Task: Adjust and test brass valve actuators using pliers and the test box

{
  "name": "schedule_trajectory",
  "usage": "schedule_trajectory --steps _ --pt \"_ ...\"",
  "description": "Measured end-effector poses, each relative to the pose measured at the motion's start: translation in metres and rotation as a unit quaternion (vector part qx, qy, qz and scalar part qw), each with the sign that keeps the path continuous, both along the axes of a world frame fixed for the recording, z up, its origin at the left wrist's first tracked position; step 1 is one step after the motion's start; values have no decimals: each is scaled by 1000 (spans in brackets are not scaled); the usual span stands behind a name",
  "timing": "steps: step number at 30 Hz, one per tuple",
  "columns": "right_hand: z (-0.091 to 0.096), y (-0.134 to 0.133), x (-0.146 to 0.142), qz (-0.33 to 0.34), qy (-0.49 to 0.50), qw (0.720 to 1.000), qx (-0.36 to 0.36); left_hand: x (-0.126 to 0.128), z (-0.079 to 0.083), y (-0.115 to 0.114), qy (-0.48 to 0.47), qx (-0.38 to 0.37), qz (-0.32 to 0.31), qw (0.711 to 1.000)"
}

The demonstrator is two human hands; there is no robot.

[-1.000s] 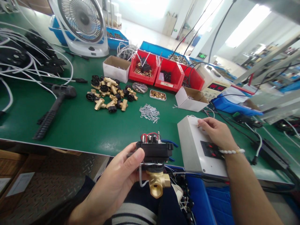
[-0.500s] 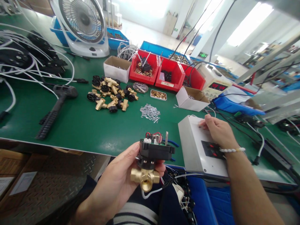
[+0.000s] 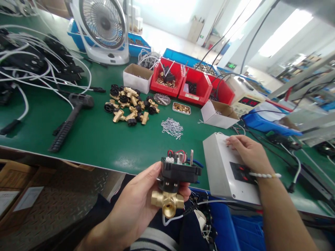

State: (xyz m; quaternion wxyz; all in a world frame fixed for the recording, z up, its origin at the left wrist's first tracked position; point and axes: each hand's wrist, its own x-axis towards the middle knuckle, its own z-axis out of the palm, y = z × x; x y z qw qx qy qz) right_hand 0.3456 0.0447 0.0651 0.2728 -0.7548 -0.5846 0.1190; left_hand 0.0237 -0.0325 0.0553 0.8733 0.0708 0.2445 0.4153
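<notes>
Head view: closest in, over the lap, the brass valve [image 3: 167, 203] under its black actuator housing [image 3: 180, 170] is clasped in the closed left hand [image 3: 136, 209], open port turned toward the camera. Just beyond, at the green bench's [image 3: 104, 143] near edge, the white control box [image 3: 222, 167] is touched by the right hand [image 3: 247, 151], fingers bent on top, nothing clasped; the valve is best held level and steady, its lead slack. Farther back, wire clips [image 3: 171, 126], brass fittings [image 3: 128, 106] and red bins [image 3: 180, 82] are seen.
</notes>
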Motion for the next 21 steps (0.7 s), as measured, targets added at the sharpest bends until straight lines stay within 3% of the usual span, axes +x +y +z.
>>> schedule_trajectory --steps 21 --pt "3 -1 -1 3 -8 1000 -11 3 3 -3 22 33 11 999"
